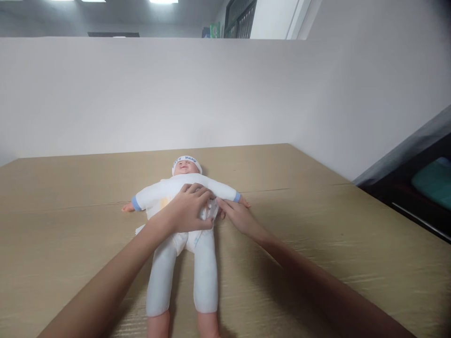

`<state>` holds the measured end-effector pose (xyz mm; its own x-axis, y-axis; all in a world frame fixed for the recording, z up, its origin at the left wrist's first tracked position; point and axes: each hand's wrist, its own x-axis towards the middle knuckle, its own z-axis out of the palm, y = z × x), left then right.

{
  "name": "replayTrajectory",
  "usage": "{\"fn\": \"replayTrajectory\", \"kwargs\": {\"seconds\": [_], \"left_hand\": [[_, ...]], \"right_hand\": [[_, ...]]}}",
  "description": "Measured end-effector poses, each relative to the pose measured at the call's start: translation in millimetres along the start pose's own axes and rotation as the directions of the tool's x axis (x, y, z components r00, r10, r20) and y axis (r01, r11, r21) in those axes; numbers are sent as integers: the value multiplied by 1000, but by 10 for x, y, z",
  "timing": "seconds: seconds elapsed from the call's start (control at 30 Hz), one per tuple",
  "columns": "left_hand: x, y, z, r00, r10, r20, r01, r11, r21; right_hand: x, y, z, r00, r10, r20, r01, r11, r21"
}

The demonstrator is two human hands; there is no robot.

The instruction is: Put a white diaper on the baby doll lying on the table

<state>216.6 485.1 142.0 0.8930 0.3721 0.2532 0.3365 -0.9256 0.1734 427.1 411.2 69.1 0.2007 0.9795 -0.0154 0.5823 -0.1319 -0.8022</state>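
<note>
A baby doll (205, 277) in white clothes with blue cuffs and a white cap lies on its back, its legs toward me. Around its hips is a white diaper (193, 240), with one side tab sticking out at the left. My left hand (192, 208) rests across the doll's belly, fingers curved and thumb apart, over the right side of the diaper. Close beside it, my right hand (237, 215) pinches the diaper's edge at the doll's hip, just below the doll's sleeve. The fingertips of both hands nearly meet there.
The doll lies on a wooden table (317, 225) with a thin seam running across it. A pale partition wall (158, 94) stands behind the table. At the far right is a dark-framed object (405, 197) with something green in it.
</note>
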Motion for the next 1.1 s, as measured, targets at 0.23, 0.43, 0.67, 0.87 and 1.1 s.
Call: {"fn": "replayTrajectory", "kwargs": {"seconds": [0.23,0.43,0.67,0.87,1.1], "left_hand": [[-5,-16,4,1000,-11,1,11,1000,-14],[-6,-7,-42,1000,-5,28,6,1000,-29],[-11,-19,-24,998,45,45,-45,999,4],[-16,0,10,1000,-10,14,10,1000,9],[-8,-7,69,1000,-23,-5,23,999,30]], "right_hand": [[-55,-21,47,998,-51,-29,48,994,-96],[-53,-1,195,977,-97,-189,61,980,-187],[-66,166,37,975,-155,-158,141,985,-95],[-67,240,-81,987,-163,1,162,979,126],[9,14,54,973,-223,56,188,912,365]]}}
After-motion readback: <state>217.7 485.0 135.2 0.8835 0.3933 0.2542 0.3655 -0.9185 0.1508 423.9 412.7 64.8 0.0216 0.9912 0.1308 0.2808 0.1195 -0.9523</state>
